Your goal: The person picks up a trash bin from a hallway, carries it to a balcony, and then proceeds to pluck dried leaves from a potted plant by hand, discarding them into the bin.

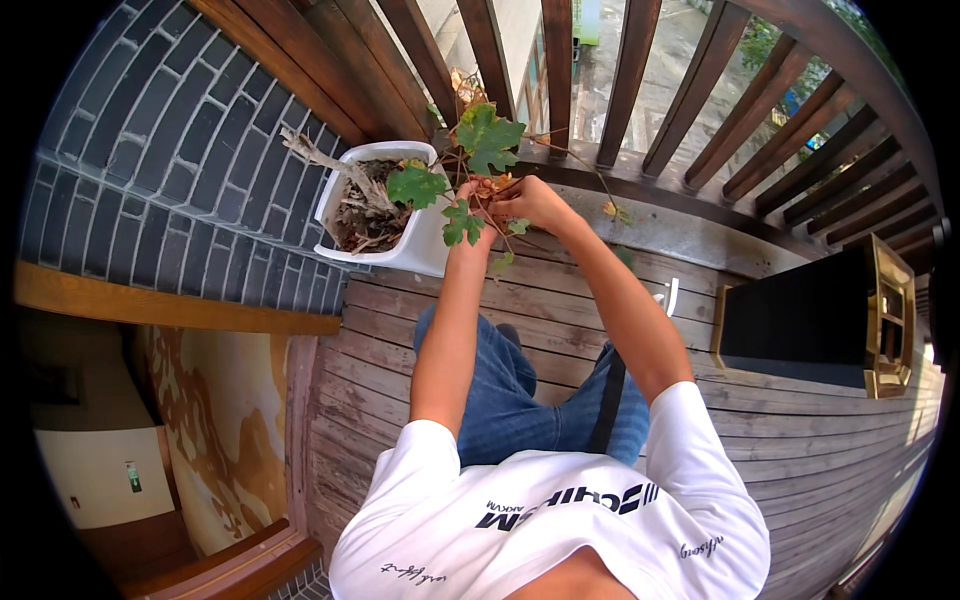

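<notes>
My left hand [469, 190] is among the stems of a lobed-leaf vine, its fingers closed around a bunch of dried reddish-brown leaves [489, 184]; green leaves partly cover it. From the right, my right hand [537, 202] pinches the same dried bunch, its fingertips close to my left fingers. Large green leaves [489, 138] stand above both hands, and a smaller green leaf [461, 223] hangs in front of my left wrist. Just left is a white plastic planter [433, 238] with soil, dry litter and a thick woody stump [349, 171].
A dark wooden railing [556, 82] runs along the far side, with vine stems near its slats. A grey brick wall [172, 142] borders the planter's left. On the plank deck [555, 300], a black box-shaped fixture with brass-coloured trim [795, 322] lies at right.
</notes>
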{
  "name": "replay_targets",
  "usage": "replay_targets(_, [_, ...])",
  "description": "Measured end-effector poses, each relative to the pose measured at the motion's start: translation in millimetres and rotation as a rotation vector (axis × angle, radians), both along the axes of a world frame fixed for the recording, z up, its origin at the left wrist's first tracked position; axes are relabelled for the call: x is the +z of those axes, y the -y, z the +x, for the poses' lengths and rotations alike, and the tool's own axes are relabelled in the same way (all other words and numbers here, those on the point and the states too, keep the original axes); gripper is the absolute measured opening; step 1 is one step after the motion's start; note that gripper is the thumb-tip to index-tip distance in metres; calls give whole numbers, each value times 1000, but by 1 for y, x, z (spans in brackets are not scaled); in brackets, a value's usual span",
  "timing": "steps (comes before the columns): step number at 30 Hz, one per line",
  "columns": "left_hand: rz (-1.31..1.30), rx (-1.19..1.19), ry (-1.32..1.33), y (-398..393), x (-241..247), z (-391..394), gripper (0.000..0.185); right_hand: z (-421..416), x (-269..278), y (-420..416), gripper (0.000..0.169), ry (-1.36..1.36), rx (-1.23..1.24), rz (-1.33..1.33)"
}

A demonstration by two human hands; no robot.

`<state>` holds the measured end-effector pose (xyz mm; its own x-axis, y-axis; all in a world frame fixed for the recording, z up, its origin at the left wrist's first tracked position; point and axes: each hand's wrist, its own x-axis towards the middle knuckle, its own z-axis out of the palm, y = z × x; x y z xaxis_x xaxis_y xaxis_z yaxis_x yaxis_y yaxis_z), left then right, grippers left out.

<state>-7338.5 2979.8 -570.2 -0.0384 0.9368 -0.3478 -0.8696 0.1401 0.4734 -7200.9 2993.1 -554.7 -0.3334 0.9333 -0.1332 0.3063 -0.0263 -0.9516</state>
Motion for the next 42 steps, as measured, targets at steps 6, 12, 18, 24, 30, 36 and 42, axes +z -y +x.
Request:
replay_targets(6, [2, -78, 4, 1, -11, -12, 16, 5, 24, 8, 20, -112, 119, -74])
replay_targets(12, [-37, -50, 11, -5, -10, -9, 20, 13, 15, -4, 26, -88, 207, -148])
replay_targets(18, [-18, -139, -137, 6, 9, -8, 25, 8, 26, 10, 28, -163, 32, -148])
replay_targets(24, [15, -57, -23, 2, 8, -1, 23, 4, 15, 11, 26, -196, -117, -13])
replay_targets(30, [8, -25, 61, 0, 5, 0, 12, -6, 22, 18, 22, -36, -320, 198])
replay_targets(36, [-2, 18, 44, -9, -9, -2, 12, -10, 34, 20, 13, 325, -457, 714])
replay_targets(42, [-47, 2, 53, -8, -3, 6, 16, 15, 69, 20, 17, 231, -327, 554])
